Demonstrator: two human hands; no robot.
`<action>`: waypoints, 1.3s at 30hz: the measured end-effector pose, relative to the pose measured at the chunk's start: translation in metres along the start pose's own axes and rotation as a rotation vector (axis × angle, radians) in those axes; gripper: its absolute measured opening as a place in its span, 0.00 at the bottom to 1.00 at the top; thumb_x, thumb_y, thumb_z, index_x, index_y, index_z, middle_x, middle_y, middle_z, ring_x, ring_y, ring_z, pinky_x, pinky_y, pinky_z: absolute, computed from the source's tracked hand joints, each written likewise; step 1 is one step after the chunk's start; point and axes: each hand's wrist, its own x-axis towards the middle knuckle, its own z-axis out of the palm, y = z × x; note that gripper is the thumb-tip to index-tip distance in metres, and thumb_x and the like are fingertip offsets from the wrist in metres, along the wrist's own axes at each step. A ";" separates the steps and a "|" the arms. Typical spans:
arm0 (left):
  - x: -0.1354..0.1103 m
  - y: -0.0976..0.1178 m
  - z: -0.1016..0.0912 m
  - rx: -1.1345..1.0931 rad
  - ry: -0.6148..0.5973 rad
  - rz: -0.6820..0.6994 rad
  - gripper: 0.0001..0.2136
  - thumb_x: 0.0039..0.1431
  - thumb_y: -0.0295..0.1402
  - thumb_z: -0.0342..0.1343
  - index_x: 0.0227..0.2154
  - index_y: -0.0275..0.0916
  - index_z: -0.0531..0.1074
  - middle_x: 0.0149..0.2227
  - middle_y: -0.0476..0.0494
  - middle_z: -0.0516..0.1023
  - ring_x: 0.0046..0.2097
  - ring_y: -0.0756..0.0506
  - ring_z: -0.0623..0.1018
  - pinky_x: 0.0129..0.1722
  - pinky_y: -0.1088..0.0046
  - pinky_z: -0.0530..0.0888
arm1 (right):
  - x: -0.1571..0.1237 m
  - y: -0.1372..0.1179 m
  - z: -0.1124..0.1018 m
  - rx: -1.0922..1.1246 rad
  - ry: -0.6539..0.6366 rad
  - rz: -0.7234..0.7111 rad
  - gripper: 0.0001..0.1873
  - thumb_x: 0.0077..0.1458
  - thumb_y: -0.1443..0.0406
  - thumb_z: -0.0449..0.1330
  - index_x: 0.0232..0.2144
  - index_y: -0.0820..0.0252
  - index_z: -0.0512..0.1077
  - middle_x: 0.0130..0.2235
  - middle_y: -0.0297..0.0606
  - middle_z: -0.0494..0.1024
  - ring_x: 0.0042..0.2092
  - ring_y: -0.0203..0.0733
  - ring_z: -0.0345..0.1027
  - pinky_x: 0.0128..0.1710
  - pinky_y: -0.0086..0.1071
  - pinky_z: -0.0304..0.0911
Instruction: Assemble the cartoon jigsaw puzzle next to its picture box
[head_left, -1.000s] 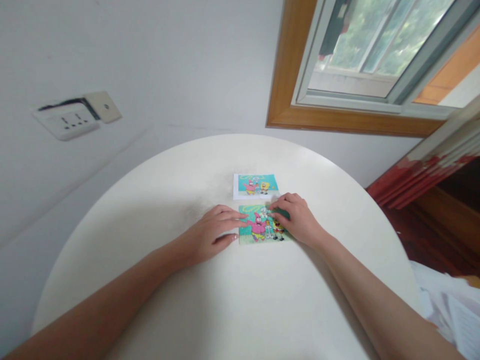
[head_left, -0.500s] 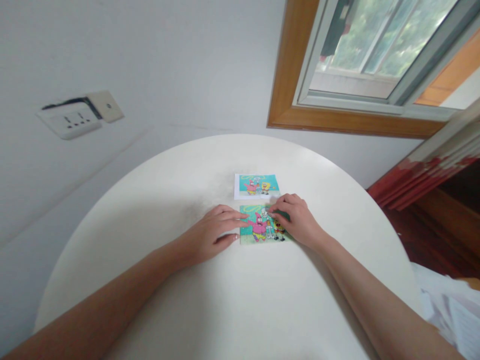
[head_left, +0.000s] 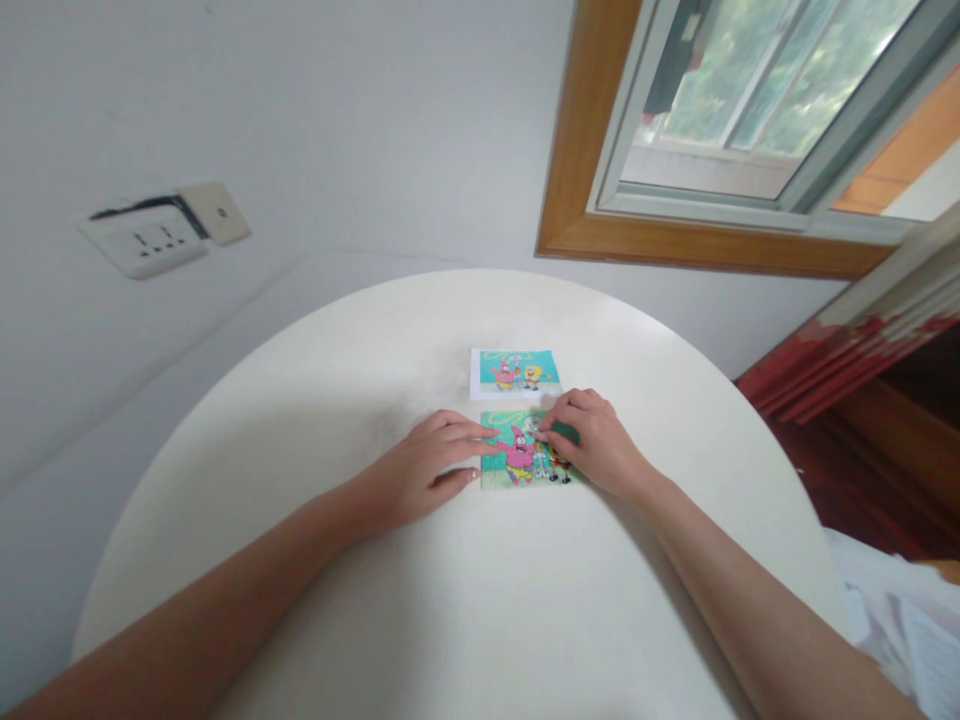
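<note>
A small jigsaw puzzle (head_left: 517,460) with a pink starfish and other cartoon figures lies flat on the white round table (head_left: 480,600). At its left edge, my left hand (head_left: 442,455) rests with fingers stretched out, the fingertips touching the picture. My right hand (head_left: 592,435) is over the puzzle's right part, thumb and forefinger brought together by the grey-headed figure. Whatever is between those fingertips is hidden. The hand also covers much of the yellow figure. Just behind the puzzle lies a white-edged card (head_left: 499,374) bearing the same picture.
A wall with a socket plate (head_left: 154,240) rises behind the table on the left. To the right are a wood-framed window (head_left: 592,235) and a red and white curtain (head_left: 817,365). Papers (head_left: 885,600) lie beyond the table's right edge.
My right thumb and forefinger have shifted very slightly over the puzzle. My left hand stays at the left edge, and the camera view has moved a touch.
</note>
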 end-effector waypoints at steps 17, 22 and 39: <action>0.000 0.000 0.000 0.000 0.010 -0.002 0.16 0.63 0.30 0.49 0.52 0.44 0.69 0.55 0.42 0.70 0.55 0.42 0.65 0.56 0.61 0.64 | 0.001 0.002 0.006 -0.032 0.022 -0.019 0.09 0.57 0.62 0.59 0.40 0.54 0.76 0.40 0.41 0.74 0.43 0.45 0.63 0.43 0.39 0.57; 0.001 0.000 0.001 0.008 0.009 0.005 0.16 0.63 0.30 0.49 0.53 0.44 0.68 0.55 0.42 0.70 0.55 0.42 0.65 0.56 0.61 0.64 | 0.000 -0.002 0.007 -0.039 0.036 -0.014 0.09 0.57 0.61 0.60 0.39 0.53 0.76 0.39 0.40 0.74 0.43 0.45 0.62 0.42 0.38 0.57; 0.000 -0.001 0.001 0.003 0.011 0.006 0.16 0.62 0.30 0.49 0.53 0.44 0.68 0.54 0.42 0.70 0.55 0.42 0.65 0.56 0.61 0.64 | 0.001 0.005 0.002 -0.026 0.007 -0.030 0.10 0.58 0.64 0.58 0.42 0.51 0.76 0.39 0.40 0.73 0.43 0.44 0.63 0.43 0.38 0.57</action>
